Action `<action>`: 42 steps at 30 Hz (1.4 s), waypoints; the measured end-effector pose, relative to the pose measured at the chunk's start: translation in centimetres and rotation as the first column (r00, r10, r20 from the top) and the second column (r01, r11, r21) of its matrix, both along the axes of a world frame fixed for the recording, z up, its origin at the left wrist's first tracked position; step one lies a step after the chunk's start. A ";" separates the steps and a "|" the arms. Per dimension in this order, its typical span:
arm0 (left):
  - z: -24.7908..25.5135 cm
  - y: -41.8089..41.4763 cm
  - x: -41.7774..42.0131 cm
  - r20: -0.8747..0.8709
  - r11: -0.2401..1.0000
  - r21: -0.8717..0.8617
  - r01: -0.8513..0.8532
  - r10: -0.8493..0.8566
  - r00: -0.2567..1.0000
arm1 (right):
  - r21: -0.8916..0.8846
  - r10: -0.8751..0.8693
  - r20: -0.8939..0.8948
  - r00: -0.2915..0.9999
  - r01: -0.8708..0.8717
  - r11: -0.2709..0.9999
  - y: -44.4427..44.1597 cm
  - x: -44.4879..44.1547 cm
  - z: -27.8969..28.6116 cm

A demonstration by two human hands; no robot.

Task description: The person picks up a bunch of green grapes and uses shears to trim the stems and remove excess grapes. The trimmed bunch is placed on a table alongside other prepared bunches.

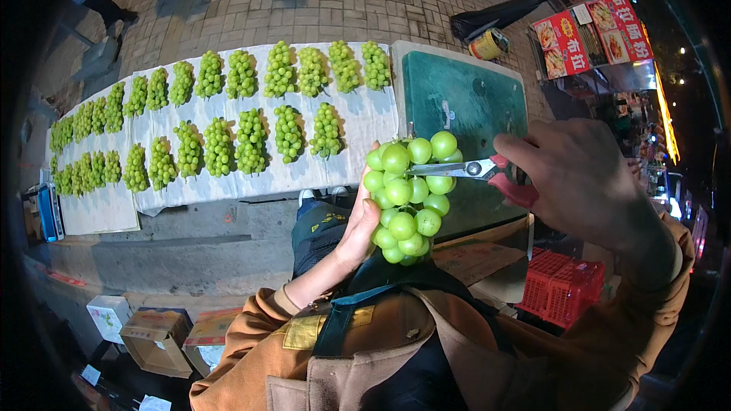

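Note:
My left hand [361, 222] supports a bunch of large green grapes [402, 225] from its left side and from behind, with the palm and fingers partly hidden by the fruit. Red-handled scissors [473, 169] are gripped in my right hand [577, 182], their blades pointing left into the upper part of the bunch. The blade tips lie among the grapes, so whether they touch a stem cannot be told. Behind the bunch is a green board [462, 88] on a pale stand. Many other green grape bunches [326, 131] lie in two rows on a white cloth [291, 174] to the left.
Red plastic crates [559, 288] stand at the lower right, near cardboard [480, 257]. Open cardboard boxes [157, 342] and a white box [108, 317] are at the lower left. A yellow bucket [488, 44] stands on the paving beyond the board. A person's legs [105, 3] show at the upper left.

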State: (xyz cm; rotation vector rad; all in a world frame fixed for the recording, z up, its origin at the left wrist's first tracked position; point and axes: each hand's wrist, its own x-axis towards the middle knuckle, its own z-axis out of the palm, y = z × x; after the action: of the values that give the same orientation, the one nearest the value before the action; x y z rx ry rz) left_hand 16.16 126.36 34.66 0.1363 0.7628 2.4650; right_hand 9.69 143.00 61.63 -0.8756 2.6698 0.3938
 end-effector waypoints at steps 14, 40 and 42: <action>-0.4 0.6 -0.1 0.009 1.000 0.001 0.031 -0.031 0.999 | 0.018 -0.092 0.005 0.996 0.091 0.996 1.1 0.7 -0.6; -0.1 0.4 0.6 -0.015 0.998 -0.059 -0.017 0.016 1.000 | 0.092 -0.261 0.178 0.949 0.248 0.964 1.2 0.8 -0.8; 0.0 0.4 0.7 -0.026 0.997 -0.077 -0.027 0.025 0.999 | 0.090 -0.277 0.206 0.939 0.263 0.960 1.0 0.6 -0.8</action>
State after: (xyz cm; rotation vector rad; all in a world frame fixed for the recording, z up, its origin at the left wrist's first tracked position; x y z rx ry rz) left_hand 16.81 126.71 34.64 0.1294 0.8750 2.4587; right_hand 10.25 144.01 60.83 -0.4908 2.5125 0.2940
